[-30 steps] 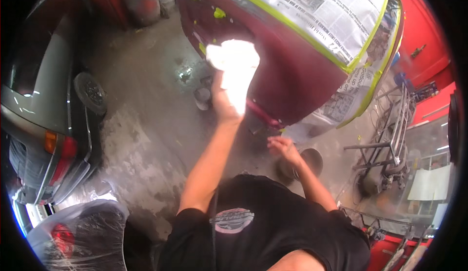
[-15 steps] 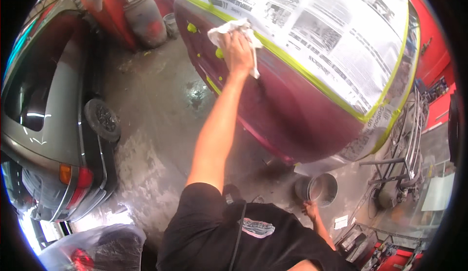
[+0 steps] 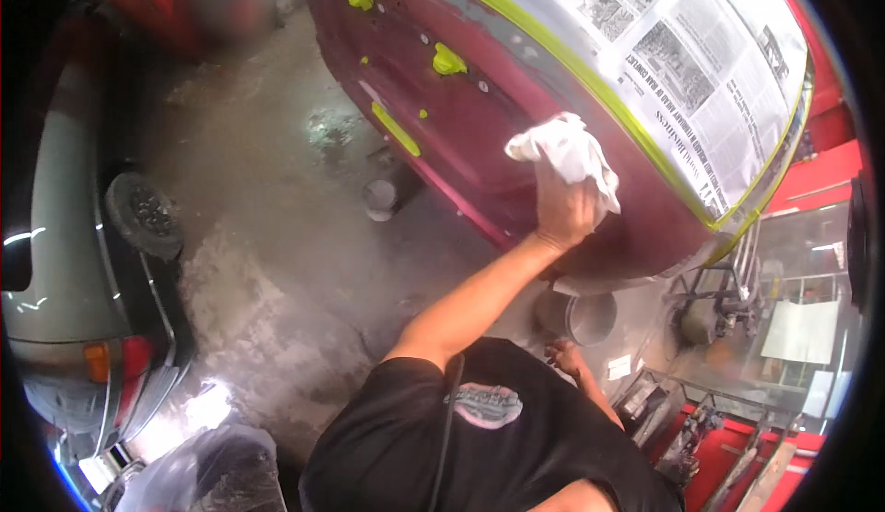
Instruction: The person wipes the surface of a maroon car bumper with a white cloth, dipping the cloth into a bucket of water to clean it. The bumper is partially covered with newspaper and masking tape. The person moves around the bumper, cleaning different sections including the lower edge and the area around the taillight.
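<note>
My left hand point(image 3: 564, 210) is closed round a bunched white cloth point(image 3: 573, 148) and presses it on a maroon vehicle panel point(image 3: 516, 116). Newspaper point(image 3: 682, 70) covers the area above, edged with yellow-green tape point(image 3: 590, 76). Farther left on the panel are small taped patches point(image 3: 449, 59), a longer tape strip point(image 3: 395, 129) and dull grey areas along the upper edge. Lower down, my right hand point(image 3: 562, 356) hangs beside a dark bucket point(image 3: 590, 318), its fingers loosely bent and apart. Nothing shows in that hand, and I cannot tell whether it touches the bucket.
A grey vehicle point(image 3: 69, 235) with a dark wheel point(image 3: 145, 215) stands at the left. Another bucket point(image 3: 380, 199) sits on the stained floor below the panel. Plastic sheeting point(image 3: 198, 475) lies at lower left. Metal frames point(image 3: 714, 314) and a red shelf with tools point(image 3: 710, 457) are at the right.
My left hand has slid the cloth right and nearer, from the panel's taped upper edge to its lower right part. The view has shifted too; my right hand now appears slightly higher and farther left.
</note>
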Action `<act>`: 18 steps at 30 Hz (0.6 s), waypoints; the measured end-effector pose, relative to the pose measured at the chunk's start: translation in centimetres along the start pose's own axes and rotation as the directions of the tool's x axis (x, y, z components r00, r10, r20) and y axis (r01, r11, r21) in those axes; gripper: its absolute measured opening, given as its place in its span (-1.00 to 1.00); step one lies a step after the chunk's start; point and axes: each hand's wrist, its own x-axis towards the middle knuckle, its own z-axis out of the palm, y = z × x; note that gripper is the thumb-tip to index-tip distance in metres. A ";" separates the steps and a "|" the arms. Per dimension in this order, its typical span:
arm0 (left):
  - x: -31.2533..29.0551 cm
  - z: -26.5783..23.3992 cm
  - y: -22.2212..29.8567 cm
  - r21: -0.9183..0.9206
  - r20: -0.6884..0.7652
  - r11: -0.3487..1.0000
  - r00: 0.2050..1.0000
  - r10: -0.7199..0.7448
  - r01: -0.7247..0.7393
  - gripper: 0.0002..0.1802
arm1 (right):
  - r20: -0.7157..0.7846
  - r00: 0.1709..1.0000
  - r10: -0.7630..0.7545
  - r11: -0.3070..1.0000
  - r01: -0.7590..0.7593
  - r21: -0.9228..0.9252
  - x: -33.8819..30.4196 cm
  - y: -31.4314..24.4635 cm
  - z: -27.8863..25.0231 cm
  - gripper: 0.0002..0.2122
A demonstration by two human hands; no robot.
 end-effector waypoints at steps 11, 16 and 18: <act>-8.0 0.1 -8.7 0.018 -0.015 0.929 0.929 -0.369 0.370 -0.43 | -0.055 0.986 0.156 0.987 -0.152 0.059 -7.2 -2.3 1.7 -0.63; 1.8 -4.7 -16.8 -0.104 -0.130 0.920 0.912 -0.388 0.377 -0.56 | -0.049 0.974 0.221 0.846 -0.167 0.507 -9.5 4.8 3.5 -0.59; -0.7 -3.8 -16.3 0.021 -0.162 0.893 0.883 -0.440 0.449 -0.61 | -0.099 0.969 0.226 0.933 -0.186 0.308 -9.4 1.2 4.1 -0.60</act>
